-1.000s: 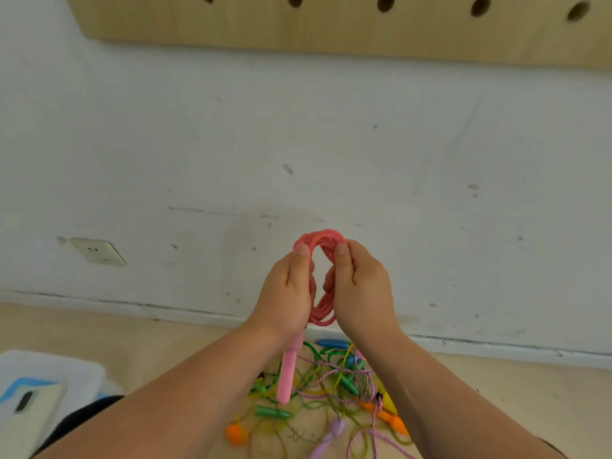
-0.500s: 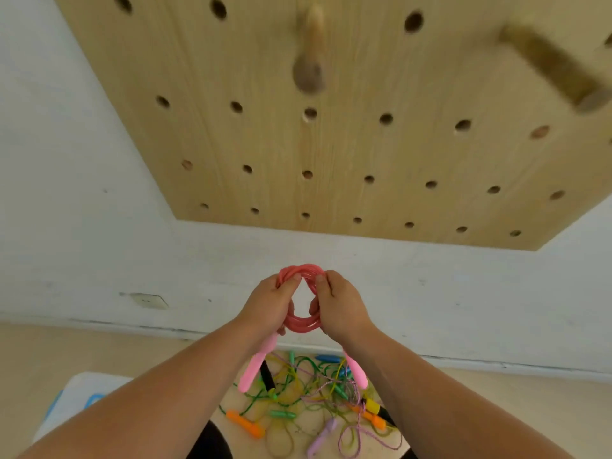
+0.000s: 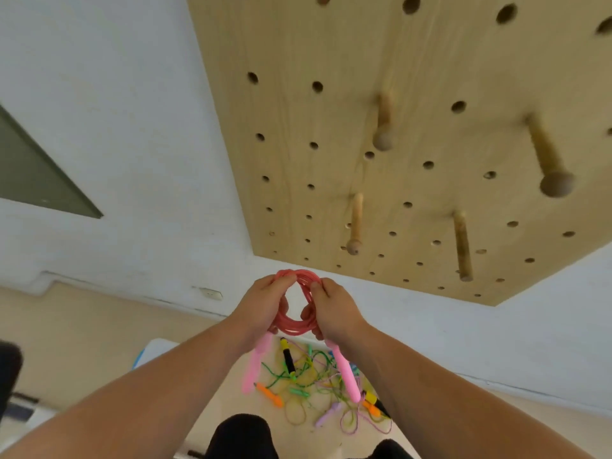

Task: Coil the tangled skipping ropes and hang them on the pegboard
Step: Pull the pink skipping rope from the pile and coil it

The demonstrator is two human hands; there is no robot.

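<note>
Clamping fingers of left hand (image 3: 260,308) and right hand (image 3: 336,311) grip a glossy rope coil (image 3: 293,328)

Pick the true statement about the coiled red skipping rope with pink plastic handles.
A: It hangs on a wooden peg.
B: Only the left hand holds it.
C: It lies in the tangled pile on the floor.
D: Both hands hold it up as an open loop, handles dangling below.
D: the left hand and right hand each grip a side of the coiled red skipping rope, and its pink handles hang beneath them.
</note>
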